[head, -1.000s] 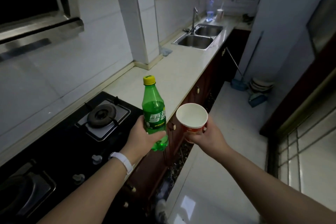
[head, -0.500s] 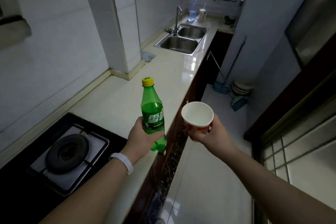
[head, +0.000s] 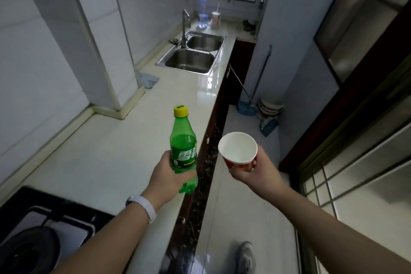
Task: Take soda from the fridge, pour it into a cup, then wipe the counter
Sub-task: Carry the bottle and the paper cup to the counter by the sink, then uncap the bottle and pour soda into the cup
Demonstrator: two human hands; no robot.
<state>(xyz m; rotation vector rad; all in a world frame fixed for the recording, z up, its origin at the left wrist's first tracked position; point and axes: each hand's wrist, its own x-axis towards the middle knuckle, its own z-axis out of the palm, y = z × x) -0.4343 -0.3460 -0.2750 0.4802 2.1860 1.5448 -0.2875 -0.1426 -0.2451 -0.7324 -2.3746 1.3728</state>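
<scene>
Soda bottle (head: pixel 182 140), capped and mostly full, stands upright in the left hand (head: pixel 165 173), grip closed around its label above the counter (head: pixel 106 151); right hand (head: pixel 253 173) clasps a light, crushable paper cup (head: pixel 238 151), best held low and gently.

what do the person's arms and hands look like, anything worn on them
Both forearms are bare, with no sleeves in view and no gloves. The left hand has a white band around the wrist, with a dark, rounded watch-like face at its edge. The right hand and its wrist carry nothing; no rings show on either.
</scene>
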